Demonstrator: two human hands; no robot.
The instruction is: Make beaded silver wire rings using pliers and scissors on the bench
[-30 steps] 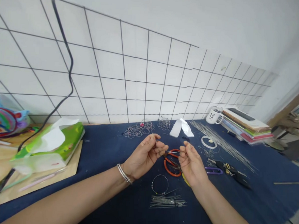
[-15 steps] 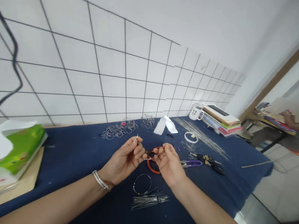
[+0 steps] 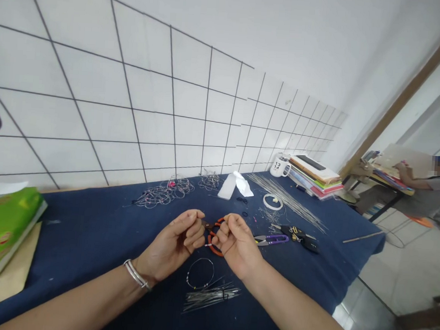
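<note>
Two bare hands meet over a dark blue cloth (image 3: pixel 97 242), a short length of beaded wire (image 3: pixel 208 244) strung low in the narrow gap between their curled fingers. The strand is fine and thin, its few beads tiny and whitish; its ends vanish into the grip, and finer detail is too small to make out. The left hand (image 3: pixel 180 236), with a silvery bangle (image 3: pixel 136 275) at its wrist, is nearly closed, thumb pressed to forefinger on the wire's one side. The right hand (image 3: pixel 237 244) mirrors it, fingers folded in and thumb tip against the forefinger, on the other side. Just behind the gap, partly hidden by the right hand, lie orange-handled scissors (image 3: pixel 216 251). Nearer the wearer, below both hands, a round beaded loop (image 3: pixel 195 287) rests beside a bundle of straight wires (image 3: pixel 213 297). To the right of the right hand sit purple-handled snips (image 3: pixel 279 239) and, farther out, black pliers (image 3: pixel 301 238); beyond the left hand spreads a tangle of wire loops (image 3: pixel 161 193), with a spot of pink among them
</note>
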